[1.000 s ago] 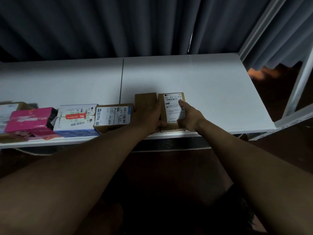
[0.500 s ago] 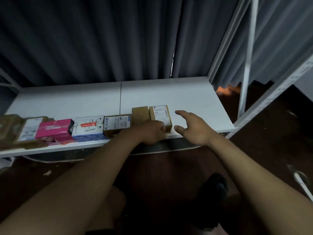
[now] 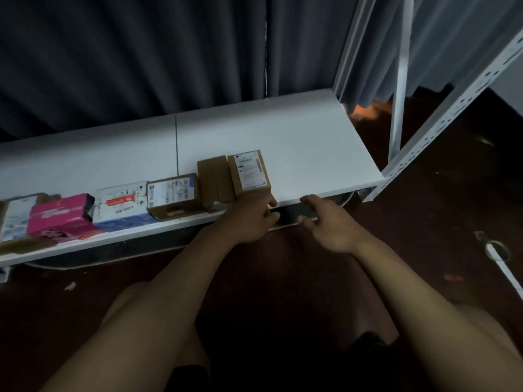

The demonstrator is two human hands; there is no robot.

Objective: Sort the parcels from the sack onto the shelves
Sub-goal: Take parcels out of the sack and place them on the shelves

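Nearest, both forearms reaching forward from low in the head view. Right hand [image 3: 329,222] held just off the shelf's front edge, fingers loosely curled, nothing in the grip. Left hand [image 3: 250,219] at the shelf edge, fingers loosely bent, fingertips close against the near end of the labelled brown parcel [image 3: 249,172]; in contact or just clear, hard to say in this dim, soft picture, but nothing clasped. Probably the release after placing: parcel down, hands free.

To finish the step well: draw both hands straight back without dragging the box or nudging its neighbour. Check the near end is fully on the shelf, not overhanging. Leave the label upward and readable. Then back to the sack, which is out of view.

Beyond the hands, the white shelf [image 3: 311,142], with a row of parcels along its front edge. Labelled brown parcel at the right end of the row: small cardboard box, lying flat, white shipping label on top. Touching its left side, a plain brown box [image 3: 215,179]. Further left, a brown box with a printed label [image 3: 172,195], a white box with a red sticker [image 3: 121,205], a pink box [image 3: 60,213]. Bare shelf to the right and behind. Farthest, a dark curtain [image 3: 141,58] and a white perforated upright [image 3: 452,117].
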